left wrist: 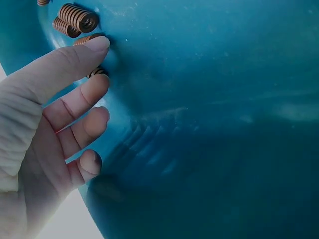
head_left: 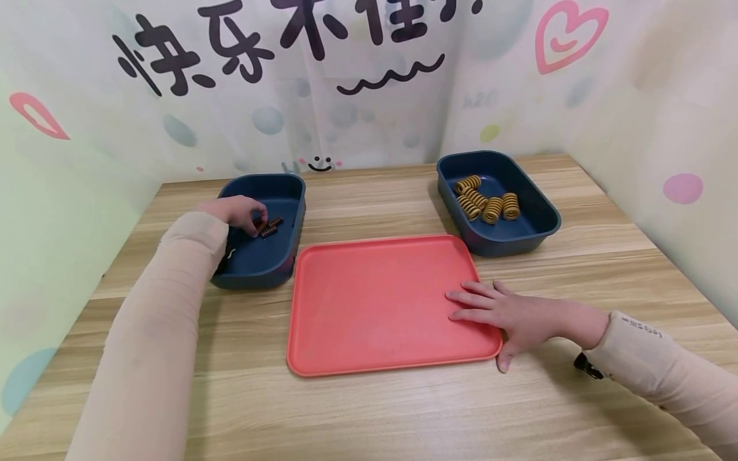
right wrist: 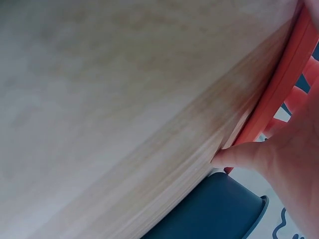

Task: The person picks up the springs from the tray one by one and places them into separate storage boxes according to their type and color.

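Note:
In the head view my left hand [head_left: 235,211] reaches into the left blue bin [head_left: 271,278], fingertips and thumb down at small copper-brown coil springs [head_left: 269,232]. The left wrist view shows the thumb over one spring [left wrist: 85,38], with a pair of springs [left wrist: 77,19] just above. Whether the fingers pinch a spring is hidden. My right hand [head_left: 507,314] rests over the right edge of a red tray [head_left: 380,301], fingers spread straight over its surface. In the right wrist view, the thumb lies outside the tray's rim [right wrist: 276,97].
A second blue bin [head_left: 507,246] stands behind the tray's right corner and holds several larger yellow coil springs [head_left: 492,210]. All stand on a wood-grain table [head_left: 369,416]. A printed curtain [head_left: 380,121] hangs behind the table and along its sides.

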Demonstrator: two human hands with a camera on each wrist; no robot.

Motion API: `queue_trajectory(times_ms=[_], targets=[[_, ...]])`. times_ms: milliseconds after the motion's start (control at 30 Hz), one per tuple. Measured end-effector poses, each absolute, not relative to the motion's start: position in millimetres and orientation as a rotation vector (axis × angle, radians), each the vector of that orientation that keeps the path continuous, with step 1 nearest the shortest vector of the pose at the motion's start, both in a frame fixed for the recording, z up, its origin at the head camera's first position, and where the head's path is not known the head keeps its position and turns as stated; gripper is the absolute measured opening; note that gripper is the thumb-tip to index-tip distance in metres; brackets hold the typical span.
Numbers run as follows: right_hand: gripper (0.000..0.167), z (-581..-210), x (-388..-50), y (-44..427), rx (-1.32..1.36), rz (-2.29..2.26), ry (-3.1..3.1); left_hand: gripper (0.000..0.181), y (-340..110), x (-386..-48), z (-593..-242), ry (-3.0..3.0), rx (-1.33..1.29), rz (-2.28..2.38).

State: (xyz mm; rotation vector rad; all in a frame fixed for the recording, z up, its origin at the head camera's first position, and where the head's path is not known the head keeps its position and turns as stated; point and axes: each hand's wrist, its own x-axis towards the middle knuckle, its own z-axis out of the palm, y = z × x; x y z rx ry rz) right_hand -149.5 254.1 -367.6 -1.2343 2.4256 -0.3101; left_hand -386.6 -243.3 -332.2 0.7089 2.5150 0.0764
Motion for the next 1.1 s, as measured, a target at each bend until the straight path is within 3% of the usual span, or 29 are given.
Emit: queue_trajectory(times_ms=[167, 767, 1100], targets=[[0.093, -368, -150, 254, -1.232, -0.307, 2.423, 0.031, -233, -367, -316, 2.542, 0.647, 0.043], [0.092, -363, -156, 251, -1.17, -0.291, 2.389, 0.042, -231, -366, -295, 2.537, 0.662, 0.152], [0.089, -327, -163, 249, -0.975, -0.218, 2.441, 0.048, -220, -356, -280, 2.527, 0.714, 0.29]])
